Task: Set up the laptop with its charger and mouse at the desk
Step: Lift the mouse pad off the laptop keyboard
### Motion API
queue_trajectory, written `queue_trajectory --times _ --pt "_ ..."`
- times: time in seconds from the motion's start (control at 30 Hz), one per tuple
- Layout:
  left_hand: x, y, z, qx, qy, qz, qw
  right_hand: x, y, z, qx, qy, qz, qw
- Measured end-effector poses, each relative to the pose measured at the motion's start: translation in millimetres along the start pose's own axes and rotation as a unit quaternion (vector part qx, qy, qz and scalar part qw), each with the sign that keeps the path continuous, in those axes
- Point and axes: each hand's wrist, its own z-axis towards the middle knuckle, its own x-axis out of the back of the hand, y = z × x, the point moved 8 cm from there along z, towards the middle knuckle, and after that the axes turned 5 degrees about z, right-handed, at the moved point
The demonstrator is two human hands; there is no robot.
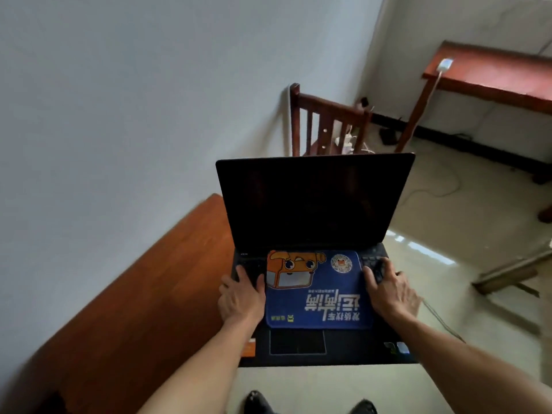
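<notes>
The laptop [313,204] is open with its screen dark, its left part over the corner of the wooden counter [149,294] and the rest out past the edge above the floor [448,204]; whether it rests there or is being carried I cannot tell. A blue mouse pad [322,294] lies across the keyboard. The left hand [240,297] lies flat on the keys beside the pad, fingers fairly straight and holding nothing. The right hand [394,294] curls its fingers over a small dark thing, seemingly the mouse [378,271], and a thin cable [445,324] trails away below its wrist. The set-up looks barely begun: laptop not squarely placed, pad and mouse not laid out, no charger seen plugged in. Beyond stand a wooden chair [325,121], pale walls, and a far counter [493,73] bearing a white adapter [445,64].
</notes>
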Motion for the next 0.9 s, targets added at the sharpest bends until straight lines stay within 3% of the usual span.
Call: queue_trajectory --times 0.47,0.9 --pt "-17.3 361.3 -10.6 -0.174 0.004 0.026 0.984 130.0 248.9 158.5 -0.145 0.084 0.036 0.985" --pt "-19.6 650.2 116.9 -0.281 -0.005 0.024 0.96 195.4 332.3 375.4 -0.242 0.152 0.067 0.956"
